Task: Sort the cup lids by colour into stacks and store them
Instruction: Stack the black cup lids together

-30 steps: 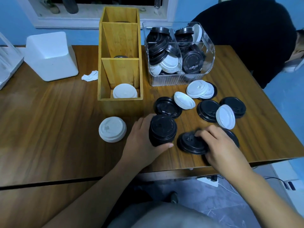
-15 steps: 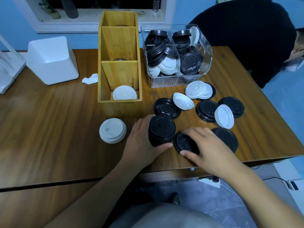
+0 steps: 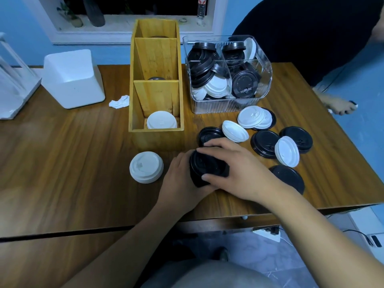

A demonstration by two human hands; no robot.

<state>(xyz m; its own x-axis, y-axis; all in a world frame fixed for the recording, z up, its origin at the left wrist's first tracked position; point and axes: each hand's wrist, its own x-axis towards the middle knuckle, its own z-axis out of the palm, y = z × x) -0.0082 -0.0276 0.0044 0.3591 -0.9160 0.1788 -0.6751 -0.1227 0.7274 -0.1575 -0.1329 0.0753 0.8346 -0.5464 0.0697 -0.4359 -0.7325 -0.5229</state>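
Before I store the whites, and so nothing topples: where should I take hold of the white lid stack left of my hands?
Best come from above and wrap thumb and fingers round the side of the white lid stack, low at the bottom rim. It stands upright on the table, round, with nothing touching it, so any side is open; your left hand is nearest.

Left hand [image 3: 180, 183] wraps the left side of black lid stack [image 3: 206, 165] on bench [image 3: 72, 173]; right hand [image 3: 239, 169] curls over its top, thumb on near side. White lid stack [image 3: 146, 167] just left. Wooden organizer [image 3: 155, 84] behind, white lids [image 3: 161, 122] in front compartment. Clear bin [image 3: 226, 104] holds mixed lids. Loose lids [image 3: 286, 151], black and white, scattered right.
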